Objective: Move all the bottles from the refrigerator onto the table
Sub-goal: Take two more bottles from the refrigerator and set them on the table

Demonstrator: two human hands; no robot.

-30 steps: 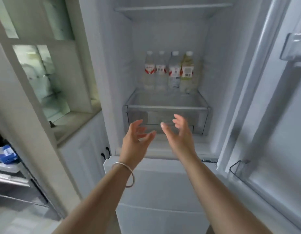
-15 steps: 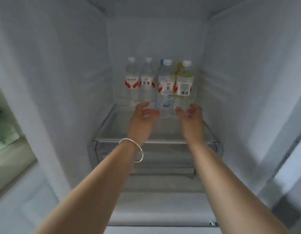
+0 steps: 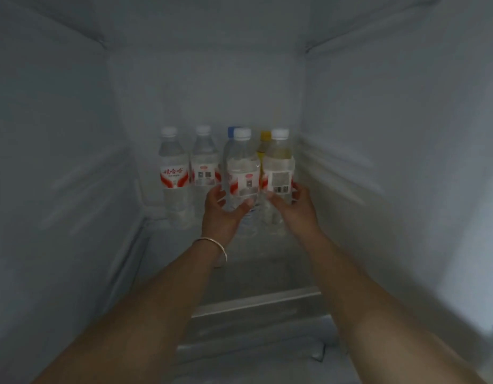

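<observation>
Several plastic bottles stand at the back of the refrigerator shelf (image 3: pixel 256 275). My left hand (image 3: pixel 223 212) grips a clear white-capped bottle with a red label (image 3: pixel 241 167). My right hand (image 3: pixel 292 209) grips a pale yellowish white-capped bottle with a barcode label (image 3: pixel 278 164). Behind these two stand a blue-capped bottle (image 3: pixel 232 131) and a yellow-capped bottle (image 3: pixel 264 139), mostly hidden. Two more white-capped bottles stand to the left, one at the far left (image 3: pixel 172 173) and one beside it (image 3: pixel 204 167), both untouched.
The refrigerator's white side walls (image 3: pixel 60 176) close in left and right, with ribbed shelf rails. A shelf front edge (image 3: pixel 256 302) crosses below my forearms. A thin metal bangle (image 3: pixel 215 246) sits on my left wrist.
My head and both arms have moved deeper into the refrigerator. Both hands, open half a second ago, have closed around the two front bottles on the right.
</observation>
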